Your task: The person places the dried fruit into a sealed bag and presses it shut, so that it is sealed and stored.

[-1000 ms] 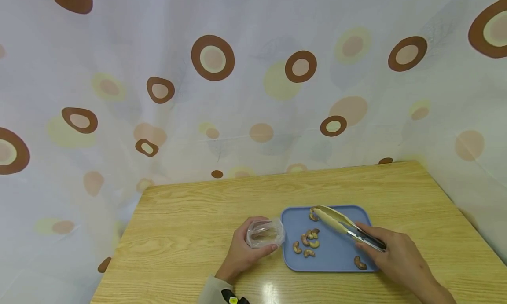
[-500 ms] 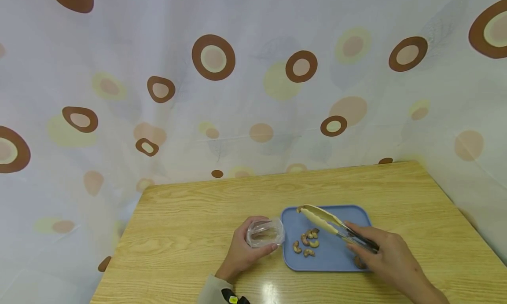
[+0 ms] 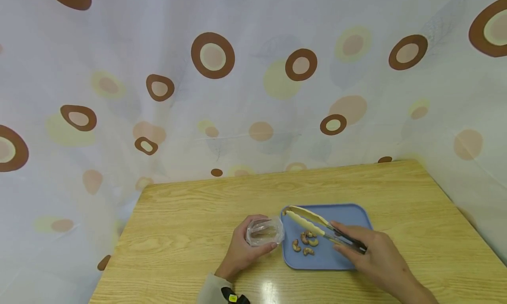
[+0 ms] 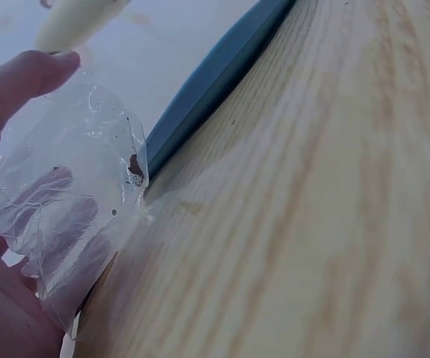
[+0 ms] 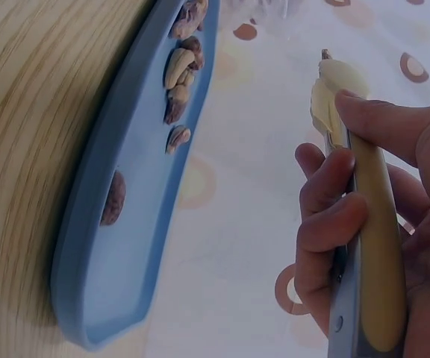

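In the head view my left hand (image 3: 242,247) grips a clear, crinkled plastic bag (image 3: 276,239), its mouth held wide and facing up. Dark flecks cling to the bag in the left wrist view. My right hand (image 3: 376,256) holds tongs (image 3: 306,225) with pale scalloped tips and black-and-steel handles. A cashew (image 3: 284,212) shows as a small brown piece at the tips, mostly hidden. The tips hang over the far left corner of a blue tray (image 3: 328,258), near the bag. Several cashews (image 3: 304,238) lie on the tray's left side; another cashew (image 5: 113,198) lies apart, hidden in the head view.
The tray rests on a wood-grain table (image 3: 190,233), right beside the bag. A pale curtain (image 3: 237,97) with brown and yellow circles hangs behind the table and along its sides.
My right hand has moved left with the tongs, carrying the cashew from the tray's far side to its left corner, closer to the bag. The left hand and bag have stayed in place.
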{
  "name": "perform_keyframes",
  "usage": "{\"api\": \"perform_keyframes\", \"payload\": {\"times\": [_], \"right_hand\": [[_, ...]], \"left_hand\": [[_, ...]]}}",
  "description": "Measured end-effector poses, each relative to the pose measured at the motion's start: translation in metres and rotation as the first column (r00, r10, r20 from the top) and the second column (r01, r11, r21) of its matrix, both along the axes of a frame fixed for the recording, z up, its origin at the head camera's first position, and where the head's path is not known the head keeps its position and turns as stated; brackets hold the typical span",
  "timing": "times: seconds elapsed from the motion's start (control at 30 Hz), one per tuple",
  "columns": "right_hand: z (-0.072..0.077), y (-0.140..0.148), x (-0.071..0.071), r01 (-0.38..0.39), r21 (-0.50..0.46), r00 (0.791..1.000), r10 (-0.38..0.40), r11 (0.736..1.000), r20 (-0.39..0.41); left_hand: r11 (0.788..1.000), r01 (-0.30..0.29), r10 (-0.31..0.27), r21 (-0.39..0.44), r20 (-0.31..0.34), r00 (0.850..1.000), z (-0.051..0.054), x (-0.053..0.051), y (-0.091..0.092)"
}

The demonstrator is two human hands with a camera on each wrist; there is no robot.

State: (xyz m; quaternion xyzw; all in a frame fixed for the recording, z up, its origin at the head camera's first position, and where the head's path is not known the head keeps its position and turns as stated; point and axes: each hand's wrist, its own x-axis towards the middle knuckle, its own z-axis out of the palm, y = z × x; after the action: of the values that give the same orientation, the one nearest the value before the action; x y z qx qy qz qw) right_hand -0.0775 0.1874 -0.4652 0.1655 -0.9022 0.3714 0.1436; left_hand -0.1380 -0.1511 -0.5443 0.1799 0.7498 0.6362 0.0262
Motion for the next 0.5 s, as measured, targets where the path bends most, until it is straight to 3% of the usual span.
{"api": "perform_keyframes", "payload": {"times": [0.27,0.5], "right_hand": [[0.002,-0.014,0.001,-0.032,-0.017,0.998,0.033,0.999,0.044],[0.002,-0.028,0.004,-0.063,-0.011,0.997,0.064,0.998,0.033]], "left_hand": [[1.000,0.006,-0.006,0.000,-0.013,1.000,0.000,-0.001,0.000],[1.000,0.011,-0.011,0.003,-0.019,1.000,0.000,-0.001,0.000]]}}
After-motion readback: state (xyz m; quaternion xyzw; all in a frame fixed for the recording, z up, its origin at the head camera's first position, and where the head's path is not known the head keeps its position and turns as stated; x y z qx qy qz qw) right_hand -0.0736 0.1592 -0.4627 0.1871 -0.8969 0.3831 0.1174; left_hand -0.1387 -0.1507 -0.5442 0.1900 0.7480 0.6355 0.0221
